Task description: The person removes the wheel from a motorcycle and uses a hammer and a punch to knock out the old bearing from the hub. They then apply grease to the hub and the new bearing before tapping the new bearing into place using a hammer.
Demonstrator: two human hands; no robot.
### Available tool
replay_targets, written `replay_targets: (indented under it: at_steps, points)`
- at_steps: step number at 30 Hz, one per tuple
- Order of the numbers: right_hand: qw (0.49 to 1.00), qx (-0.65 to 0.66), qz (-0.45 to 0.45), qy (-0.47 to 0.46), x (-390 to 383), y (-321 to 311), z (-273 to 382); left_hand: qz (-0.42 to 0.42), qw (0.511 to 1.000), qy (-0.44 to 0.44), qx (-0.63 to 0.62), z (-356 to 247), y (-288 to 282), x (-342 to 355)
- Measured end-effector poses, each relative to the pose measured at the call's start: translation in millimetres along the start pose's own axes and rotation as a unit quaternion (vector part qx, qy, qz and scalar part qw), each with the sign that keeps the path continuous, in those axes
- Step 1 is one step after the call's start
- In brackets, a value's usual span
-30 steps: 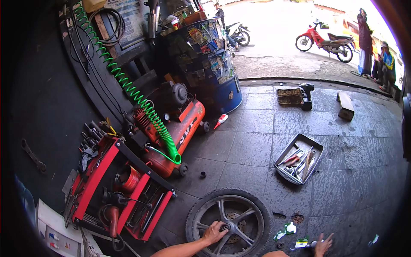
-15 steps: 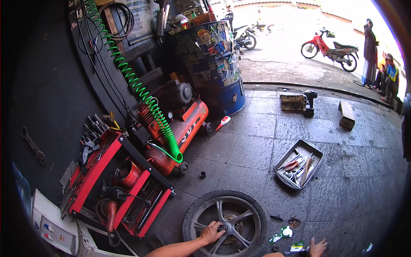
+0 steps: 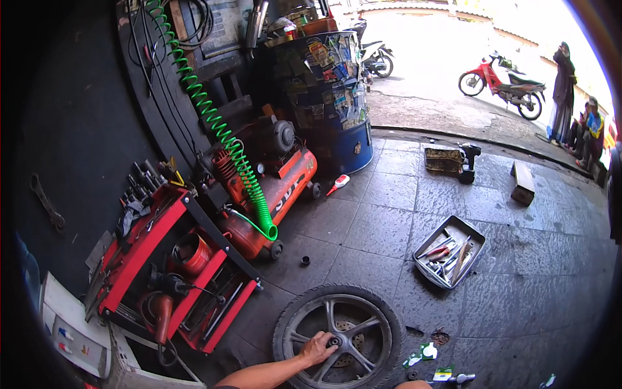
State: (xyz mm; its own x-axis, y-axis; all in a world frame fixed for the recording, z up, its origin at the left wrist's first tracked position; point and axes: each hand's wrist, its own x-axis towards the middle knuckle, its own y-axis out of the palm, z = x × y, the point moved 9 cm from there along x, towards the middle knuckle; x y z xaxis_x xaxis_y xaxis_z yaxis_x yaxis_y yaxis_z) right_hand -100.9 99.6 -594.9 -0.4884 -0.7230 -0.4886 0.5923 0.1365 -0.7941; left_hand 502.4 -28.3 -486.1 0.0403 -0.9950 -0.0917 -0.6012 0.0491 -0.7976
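A spoked motorcycle wheel (image 3: 382,305) with a black tyre lies flat on the floor in front of me. My left hand (image 3: 316,348) reaches over its rim to the middle, with the fingers closed about a dark round piece (image 3: 334,341) at the hub. Behind the spokes, part of a brake disc (image 3: 357,337) shows. My right hand is out of view; a patch of skin at the lower edge is too cropped to name. Right of the wheel lie a metal tool (image 3: 462,378), a small dark ring (image 3: 413,375) and green-and-white wrappers (image 3: 428,351).
A metal tray of hand tools (image 3: 481,235) lies to the right. A red tool cart (image 3: 146,253) stands at left beside an orange air compressor (image 3: 295,185) with a green coiled hose (image 3: 264,220). Farther off are a blue drum (image 3: 353,149), a cordless drill (image 3: 469,162) and a red motorbike (image 3: 499,84).
My right hand, earlier spread beside the metal tool at the lower right, has left the view. My left hand stays at the hub. The view has shifted slightly.
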Motion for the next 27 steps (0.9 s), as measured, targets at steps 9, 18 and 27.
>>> replay_targets:
  at_steps: [9,18,27]
  points:
    - [0.902,0.300,0.206,-0.233,-35.7,5.9,188.9,-0.008,1.000,-0.014,-0.012,3.9,-6.4,-4.0]
    - [0.836,0.067,0.251,-0.484,-144.5,66.8,403.8,-0.017,0.997,-0.021,-0.074,23.8,4.5,-1.1]
    - [0.785,-0.004,0.294,-0.545,-172.2,123.7,433.4,-0.038,0.994,-0.025,-0.096,23.7,2.4,-3.4]
